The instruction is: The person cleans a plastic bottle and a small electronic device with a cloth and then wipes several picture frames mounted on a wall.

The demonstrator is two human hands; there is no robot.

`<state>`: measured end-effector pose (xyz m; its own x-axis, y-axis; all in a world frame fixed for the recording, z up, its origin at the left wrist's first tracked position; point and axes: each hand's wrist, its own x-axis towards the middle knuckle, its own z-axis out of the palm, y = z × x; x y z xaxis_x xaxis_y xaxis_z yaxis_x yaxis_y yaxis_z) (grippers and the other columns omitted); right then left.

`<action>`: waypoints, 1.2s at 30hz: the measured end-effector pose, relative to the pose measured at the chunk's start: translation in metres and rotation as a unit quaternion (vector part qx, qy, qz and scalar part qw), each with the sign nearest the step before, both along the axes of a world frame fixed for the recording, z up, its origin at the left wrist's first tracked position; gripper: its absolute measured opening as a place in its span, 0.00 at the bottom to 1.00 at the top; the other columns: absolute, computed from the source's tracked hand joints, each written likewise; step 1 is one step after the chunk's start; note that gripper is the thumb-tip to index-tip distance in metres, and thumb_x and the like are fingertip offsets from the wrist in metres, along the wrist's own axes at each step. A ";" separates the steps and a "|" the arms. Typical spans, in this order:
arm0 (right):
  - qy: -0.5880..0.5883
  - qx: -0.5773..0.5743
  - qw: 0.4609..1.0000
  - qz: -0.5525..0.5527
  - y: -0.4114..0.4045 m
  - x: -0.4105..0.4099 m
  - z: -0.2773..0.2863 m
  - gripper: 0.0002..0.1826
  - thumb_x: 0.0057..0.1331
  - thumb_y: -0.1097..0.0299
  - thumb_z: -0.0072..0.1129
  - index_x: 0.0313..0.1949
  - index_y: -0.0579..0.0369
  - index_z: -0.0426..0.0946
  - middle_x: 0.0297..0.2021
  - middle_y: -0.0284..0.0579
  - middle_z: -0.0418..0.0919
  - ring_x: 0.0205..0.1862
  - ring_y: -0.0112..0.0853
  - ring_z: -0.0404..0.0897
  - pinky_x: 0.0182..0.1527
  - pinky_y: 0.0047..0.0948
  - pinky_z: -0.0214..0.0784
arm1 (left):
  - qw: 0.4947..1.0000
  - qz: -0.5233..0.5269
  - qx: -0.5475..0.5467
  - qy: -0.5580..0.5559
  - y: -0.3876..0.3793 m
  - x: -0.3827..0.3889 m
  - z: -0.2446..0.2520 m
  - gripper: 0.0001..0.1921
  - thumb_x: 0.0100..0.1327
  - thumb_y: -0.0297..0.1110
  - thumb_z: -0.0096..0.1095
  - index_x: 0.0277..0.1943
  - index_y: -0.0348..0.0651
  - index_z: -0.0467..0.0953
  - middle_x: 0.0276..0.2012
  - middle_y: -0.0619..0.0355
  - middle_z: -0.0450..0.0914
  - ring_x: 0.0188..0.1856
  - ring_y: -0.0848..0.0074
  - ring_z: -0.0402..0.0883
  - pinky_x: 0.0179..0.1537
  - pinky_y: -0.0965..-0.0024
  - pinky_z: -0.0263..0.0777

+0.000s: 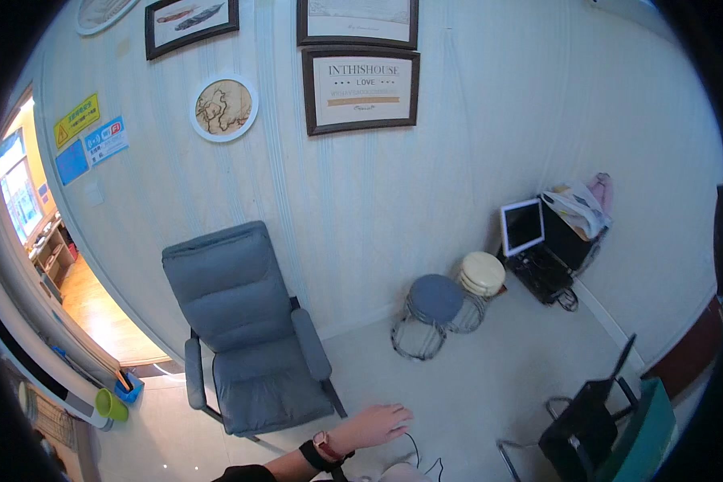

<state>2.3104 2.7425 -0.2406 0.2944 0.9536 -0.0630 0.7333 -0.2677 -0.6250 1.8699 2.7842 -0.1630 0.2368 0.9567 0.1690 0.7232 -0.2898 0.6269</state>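
My left hand (376, 425) reaches in from the bottom centre, palm down, with nothing visible in it. Its wrist wears a watch with a red band (325, 444) and a black strap (314, 458). A thin black cable (414, 449) hangs just below the fingers. Close by on the left stands a blue-grey padded armchair (259, 367). A pale rounded shape at the bottom edge, below the hand, cannot be made out. My right hand is out of view.
A blue round stool (437, 298) and a cream one (483, 273) stand by the wall. Behind them are a white-framed screen (523, 226) and black equipment (539, 271). A black chair (581, 422) and a green panel (641, 434) are at right. A doorway (105, 313) and a green bin (111, 405) lie left.
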 end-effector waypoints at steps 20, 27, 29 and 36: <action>0.125 0.314 0.880 0.334 0.654 -0.523 0.072 0.19 0.57 0.73 0.52 0.47 0.65 0.65 0.44 0.56 0.66 0.45 0.46 0.67 0.48 0.37 0.61 | 0.739 0.564 0.357 0.094 0.321 -0.350 0.101 0.16 0.46 0.23 0.60 0.41 0.41 0.71 0.49 0.48 0.67 0.51 0.58 0.65 0.48 0.63 0.61; 0.424 0.099 0.811 0.391 0.629 -0.711 0.074 0.10 0.62 0.71 0.50 0.40 0.64 0.66 0.35 0.41 0.71 0.38 0.29 0.67 0.44 0.27 0.61 | 0.587 0.613 0.528 0.005 0.402 -0.491 0.172 0.27 0.49 0.24 0.60 0.53 0.37 0.61 0.55 0.46 0.60 0.55 0.58 0.60 0.50 0.64 0.58; 0.452 0.116 0.784 0.410 0.668 -0.728 0.125 0.15 0.63 0.72 0.48 0.47 0.64 0.64 0.42 0.42 0.69 0.43 0.29 0.66 0.48 0.26 0.59 | 0.600 0.600 0.529 0.012 0.420 -0.520 0.187 0.29 0.51 0.25 0.58 0.56 0.35 0.57 0.56 0.45 0.58 0.56 0.58 0.58 0.53 0.63 0.57; 0.293 0.608 0.680 0.286 0.771 -0.758 0.345 0.24 0.63 0.70 0.45 0.57 0.63 0.56 0.51 0.50 0.65 0.49 0.33 0.67 0.53 0.31 0.60 | 0.610 0.584 0.530 0.076 0.445 -0.558 0.198 0.24 0.56 0.23 0.51 0.56 0.29 0.59 0.56 0.42 0.57 0.56 0.55 0.57 0.58 0.60 0.50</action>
